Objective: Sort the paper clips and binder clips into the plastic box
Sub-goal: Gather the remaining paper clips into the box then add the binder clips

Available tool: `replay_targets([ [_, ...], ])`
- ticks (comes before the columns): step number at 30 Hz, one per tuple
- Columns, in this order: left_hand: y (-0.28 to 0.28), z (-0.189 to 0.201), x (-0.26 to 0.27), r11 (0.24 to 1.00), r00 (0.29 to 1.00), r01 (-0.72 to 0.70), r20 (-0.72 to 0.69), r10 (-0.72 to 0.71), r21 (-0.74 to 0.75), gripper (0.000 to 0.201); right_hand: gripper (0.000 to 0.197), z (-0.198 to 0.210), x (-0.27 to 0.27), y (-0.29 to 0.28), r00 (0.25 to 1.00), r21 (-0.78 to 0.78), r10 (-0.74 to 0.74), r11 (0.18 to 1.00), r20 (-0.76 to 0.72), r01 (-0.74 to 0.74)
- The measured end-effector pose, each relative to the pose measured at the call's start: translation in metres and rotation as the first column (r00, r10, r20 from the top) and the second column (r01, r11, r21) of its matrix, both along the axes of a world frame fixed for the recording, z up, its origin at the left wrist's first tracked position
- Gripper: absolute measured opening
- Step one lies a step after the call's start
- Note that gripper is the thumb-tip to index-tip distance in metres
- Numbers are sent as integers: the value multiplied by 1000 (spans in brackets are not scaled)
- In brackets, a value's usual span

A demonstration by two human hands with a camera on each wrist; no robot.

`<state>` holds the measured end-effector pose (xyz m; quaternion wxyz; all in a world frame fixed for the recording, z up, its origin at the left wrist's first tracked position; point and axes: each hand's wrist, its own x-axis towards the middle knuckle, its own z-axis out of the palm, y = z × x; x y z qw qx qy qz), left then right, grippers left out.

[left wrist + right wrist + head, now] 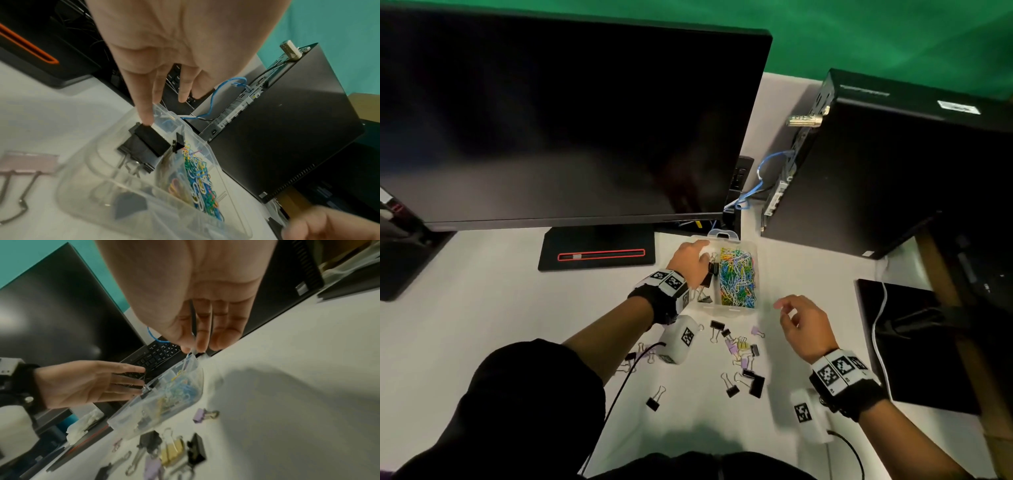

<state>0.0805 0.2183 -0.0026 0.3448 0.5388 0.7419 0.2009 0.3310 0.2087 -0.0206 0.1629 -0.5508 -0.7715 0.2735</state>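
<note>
A clear plastic box point(726, 310) stands on the white desk. Its right compartment holds coloured paper clips point(738, 277) and its left one holds black binder clips point(144, 146). My left hand point(693, 260) hovers over the left compartment with straight fingers. One fingertip point(147, 121) touches the top black clip, and a small black clip point(179, 142) sits by the divider. My right hand point(796, 318) floats to the right of the box, fingers relaxed and empty. Several loose binder clips point(736, 346) in black, purple and yellow lie in front of the box.
A large dark monitor point(551, 120) and its stand base point(599, 255) are behind and left of the box. A black computer case point(893, 164) with a blue cable point(760, 178) stands at the right. A keyboard point(156, 353) lies behind the box; a black pad point(914, 342) at the right edge.
</note>
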Motion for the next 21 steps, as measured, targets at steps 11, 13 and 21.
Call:
replay_targets([
  [11, -74, -13, -47, 995, 988, 4, -155, -19, -98, 31, 63, -25, -9, -35, 955, -318, 254, 928, 153, -196],
  [13, -89, -21, -48, 979, 983, 39, -166, -73, -198, 36, 63, -27, -19, -42, 957, -308, 263, 927, 126, -214],
  [21, -95, -44, -22, 983, 948, 116, -278, -153, -143, 67, 55, -28, -50, -57, 940, -294, 334, 907, 71, -301],
])
